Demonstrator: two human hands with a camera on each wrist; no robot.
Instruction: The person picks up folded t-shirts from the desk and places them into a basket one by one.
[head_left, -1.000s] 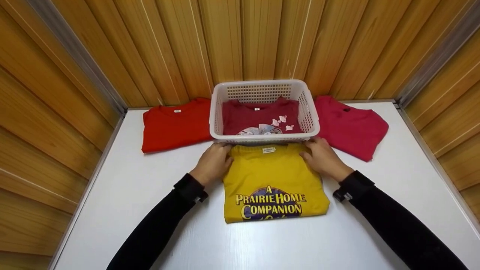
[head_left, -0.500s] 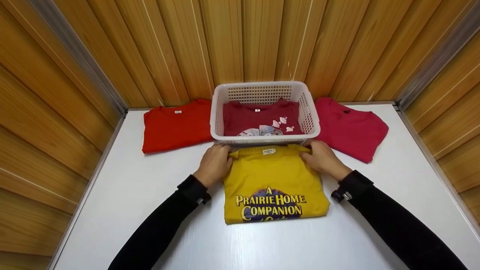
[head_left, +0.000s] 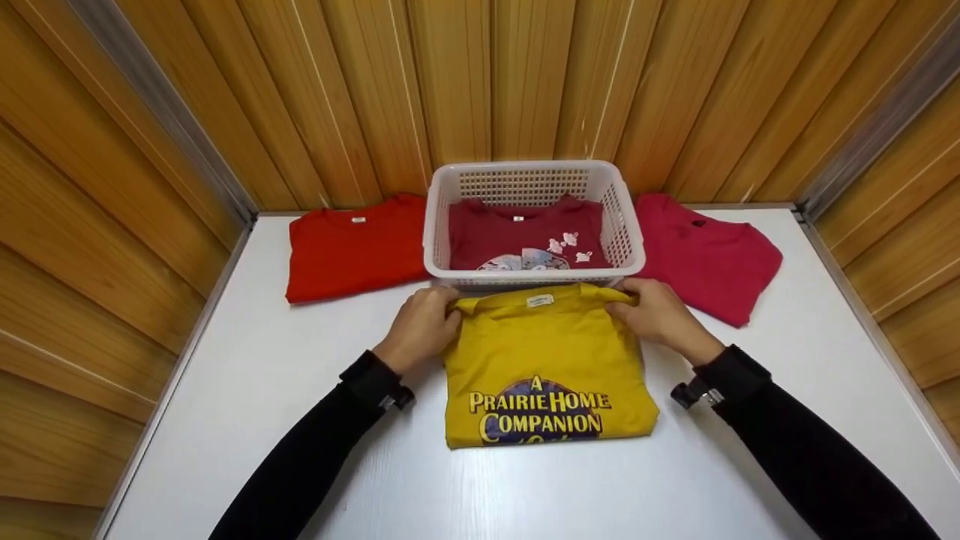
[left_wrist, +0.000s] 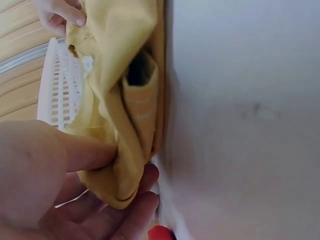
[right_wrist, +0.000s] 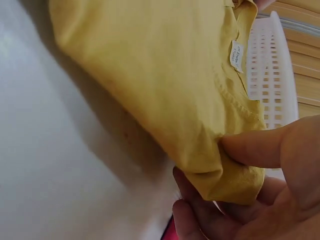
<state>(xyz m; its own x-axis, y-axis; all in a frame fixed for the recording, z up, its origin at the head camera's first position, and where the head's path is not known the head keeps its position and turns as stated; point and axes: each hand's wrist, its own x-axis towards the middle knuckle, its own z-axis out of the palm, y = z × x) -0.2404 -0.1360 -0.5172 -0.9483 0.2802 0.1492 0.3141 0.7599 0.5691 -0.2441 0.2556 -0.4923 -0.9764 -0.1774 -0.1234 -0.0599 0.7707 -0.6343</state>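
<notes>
A folded yellow T-shirt [head_left: 547, 345] with "A Prairie Home Companion" print lies in front of the basket, its collar and white label toward the back. My left hand [head_left: 422, 324] pinches its far left corner between thumb and fingers. At the far right corner my right hand [head_left: 660, 316] pinches the cloth the same way. In the right wrist view the shirt [right_wrist: 145, 75] slopes up from the table at the held corner, with a shadow beneath. The left wrist view shows the folded layers [left_wrist: 140, 95] from the side, gaping a little.
Behind the shirt stands a white plastic basket [head_left: 534, 276] with a folded maroon T-shirt [head_left: 487, 232] inside. A folded red T-shirt [head_left: 356, 255] lies to its left, a folded pink one [head_left: 712, 262] to its right. Wood-patterned walls [head_left: 525, 75] enclose the white table [head_left: 300, 352].
The yellow shirt's far edge has risen slightly between my hands, and its collar has shifted a little. Both hands keep their hold on the corners. The head view has moved slightly.
</notes>
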